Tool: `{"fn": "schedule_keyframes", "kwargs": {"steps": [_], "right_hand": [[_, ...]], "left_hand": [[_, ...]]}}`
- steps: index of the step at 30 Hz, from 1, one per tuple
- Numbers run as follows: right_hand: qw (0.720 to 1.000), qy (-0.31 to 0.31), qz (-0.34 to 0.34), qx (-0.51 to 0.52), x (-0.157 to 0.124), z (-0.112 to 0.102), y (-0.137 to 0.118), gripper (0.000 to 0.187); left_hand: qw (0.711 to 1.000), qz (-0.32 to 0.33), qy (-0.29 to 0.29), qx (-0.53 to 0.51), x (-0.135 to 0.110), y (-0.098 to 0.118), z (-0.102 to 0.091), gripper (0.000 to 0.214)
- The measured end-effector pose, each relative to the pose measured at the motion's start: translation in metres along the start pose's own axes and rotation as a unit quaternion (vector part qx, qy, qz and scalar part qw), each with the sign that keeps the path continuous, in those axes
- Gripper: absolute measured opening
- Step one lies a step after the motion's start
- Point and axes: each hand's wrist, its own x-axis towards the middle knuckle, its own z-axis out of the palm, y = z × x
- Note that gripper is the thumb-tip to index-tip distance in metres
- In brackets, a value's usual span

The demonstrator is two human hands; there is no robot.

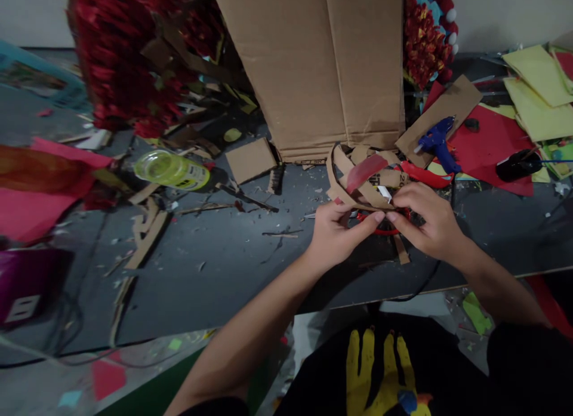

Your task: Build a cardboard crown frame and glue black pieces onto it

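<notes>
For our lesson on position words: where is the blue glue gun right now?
In the head view, the blue glue gun lies right of centre, beyond the right hand, partly over a cardboard piece, beside a red sheet.

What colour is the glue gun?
The glue gun is blue; it shows best in the head view.

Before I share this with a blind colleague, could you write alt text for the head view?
A person's left hand and right hand hold a loop of cardboard strips over a scrap-strewn table. A tall cardboard piece stands beyond, with a blue glue gun to its right and a yellow container to its left.
</notes>
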Motion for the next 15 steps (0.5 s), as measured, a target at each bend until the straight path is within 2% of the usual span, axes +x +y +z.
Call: {"fn": "schedule_keyframes", "kwargs": {"steps": [3,6,9,12,14,15], "right_hand": [[1.000,0.004,0.001,-0.005,0.000,0.001,0.001,0.003],[1.000,0.022,-0.008,-0.017,0.000,0.002,0.004,0.004],[0.997,0.070,-0.020,-0.039,-0.001,0.003,0.010,0.003],[0.988,0.135,-0.031,-0.065,-0.001,0.005,0.018,0.003],[0.982,0.169,-0.041,-0.078,-0.001,0.006,0.025,0.004],[0.979,0.178,-0.045,-0.083,-0.001,0.007,0.028,0.004]], "left_hand": [[0.999,0.007,-0.019,0.025,-0.002,-0.001,-0.001,0.019],[0.994,0.014,-0.023,0.107,-0.003,-0.003,-0.006,0.019],[0.981,0.067,0.001,0.184,-0.001,0.004,-0.008,0.019],[0.976,0.158,-0.043,0.145,-0.009,0.034,0.005,0.031],[0.972,0.184,-0.121,0.081,-0.026,0.062,0.022,0.035],[0.976,0.169,-0.115,0.074,-0.038,0.077,0.031,0.035]]}}
